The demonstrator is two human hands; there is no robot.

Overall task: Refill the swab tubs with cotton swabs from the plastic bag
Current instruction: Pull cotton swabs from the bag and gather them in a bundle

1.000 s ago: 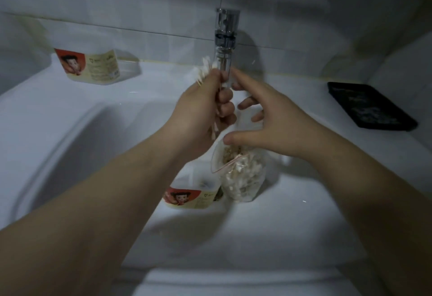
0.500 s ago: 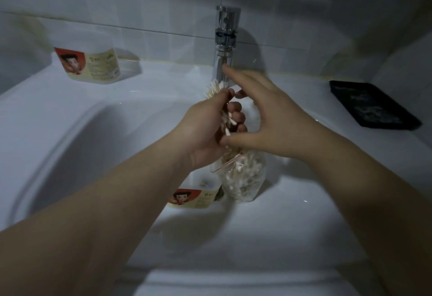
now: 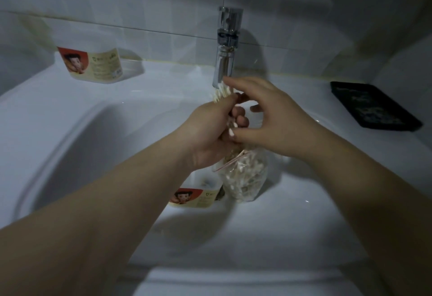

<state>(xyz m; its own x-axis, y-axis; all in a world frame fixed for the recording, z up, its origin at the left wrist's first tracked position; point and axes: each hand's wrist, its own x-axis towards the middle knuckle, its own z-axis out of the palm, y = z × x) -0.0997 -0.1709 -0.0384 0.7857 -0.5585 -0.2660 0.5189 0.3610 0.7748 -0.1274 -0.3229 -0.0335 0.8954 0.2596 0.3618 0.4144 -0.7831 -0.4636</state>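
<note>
Just below the spout of the upright chrome tap, the left hand is clenched round a bundle of white-tipped cotton swabs. The bundle's upper tips fan out above the fist and a few lower tips show under the curled fingers. The right hand meets it from the right of the tap with its fingers stretched out rather than curled. Its forefinger reaches the upper tips and its thumb lies against the lower ones, so it touches the bundle without grasping it. Under both hands, in front of the tap and down in the white ceramic sink, stands a clear plastic bag packed with more swabs, its mouth open towards the hands. Touching the bag's left side is a clear plastic swab tub with a red and cream label, partly hidden by the left forearm. A second tub of the same kind sits on the ledge well to the left of the tap, and a flat black rectangular tray lies on the ledge well to its right.
</note>
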